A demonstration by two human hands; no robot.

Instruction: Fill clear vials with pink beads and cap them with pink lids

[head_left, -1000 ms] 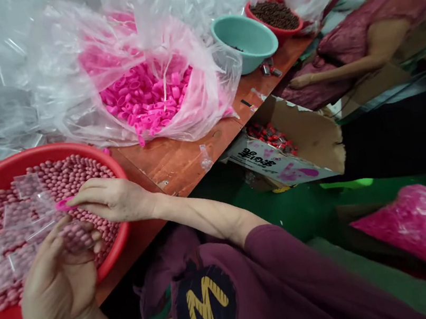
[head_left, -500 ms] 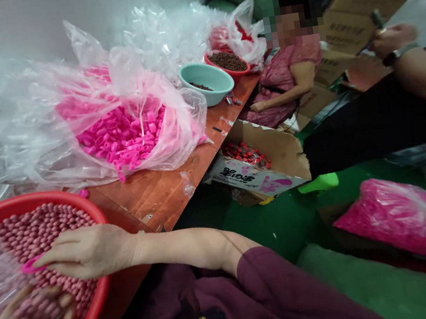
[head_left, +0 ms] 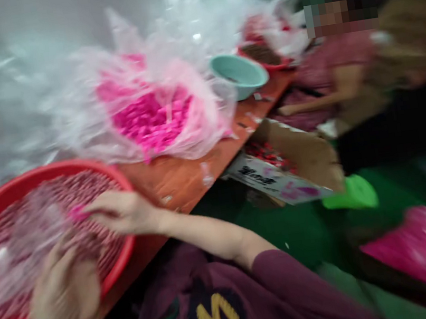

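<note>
Pinching a pink piece [head_left: 78, 213] against the beads [head_left: 92, 184] in the red basin [head_left: 39, 172], right hand [head_left: 125, 212] seemed mid-scoop, left hand [head_left: 63, 304] was too blurred to tell its grip, and lifting next called for steadiness to avoid spills.

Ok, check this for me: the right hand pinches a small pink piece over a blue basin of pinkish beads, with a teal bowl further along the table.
Not quite: the basin is red, not blue. The head view shows the right hand pinching the small pink piece over it and its pinkish beads, the teal bowl further along the table.
</note>
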